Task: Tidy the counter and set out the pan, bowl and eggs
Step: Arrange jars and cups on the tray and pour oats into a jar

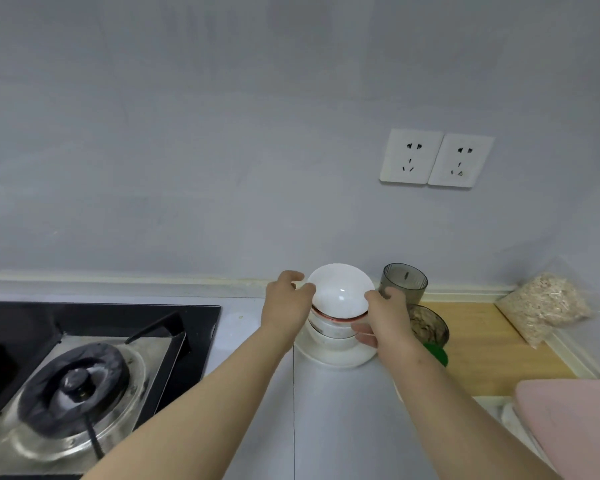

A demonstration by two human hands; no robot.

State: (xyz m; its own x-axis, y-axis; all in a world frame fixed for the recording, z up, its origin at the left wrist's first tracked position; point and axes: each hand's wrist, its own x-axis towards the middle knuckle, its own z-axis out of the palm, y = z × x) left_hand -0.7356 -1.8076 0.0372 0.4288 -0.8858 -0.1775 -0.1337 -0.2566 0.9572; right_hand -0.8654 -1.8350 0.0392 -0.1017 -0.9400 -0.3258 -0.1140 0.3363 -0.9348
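Both forearms enter from the bottom edge and converge toward the centre of the frame, over the grey counter (343, 427). At lower right lies a pink pad (575, 417); at lower left sits a gas burner (77, 382) on a black hob.

Further in, at centre, a white plate (333, 358) carries a stack of bowls (329, 332), one of them with a red rim line. The top bowl (340, 289) is tilted, its opening facing the camera, and appears to be partly lifted off the stack.

Hand state:
- The left hand (286, 299) grips the bowl's left rim, thumb over the edge.
- The right hand (388, 313) pinches the right rim – its lower fingers lie beside the bowls below.

Key relation: the bowl sits directly between the two hands, so neither is nearer. Being round, it has no long axis; only its tilt matters. Bare counter lies below the stack in the frame, so setting the bowl out likely calls for a lift clear of the stack and a pull toward the camera.

Right of the stack stand a glass jar (430, 327) with a green lid (437, 353) and a grey tumbler (406, 280), close enough for the right hand to knock them. A bag of flakes (544, 306) lies at far right. Two wall sockets (437, 157) are mounted above. Pan and eggs are not in view.
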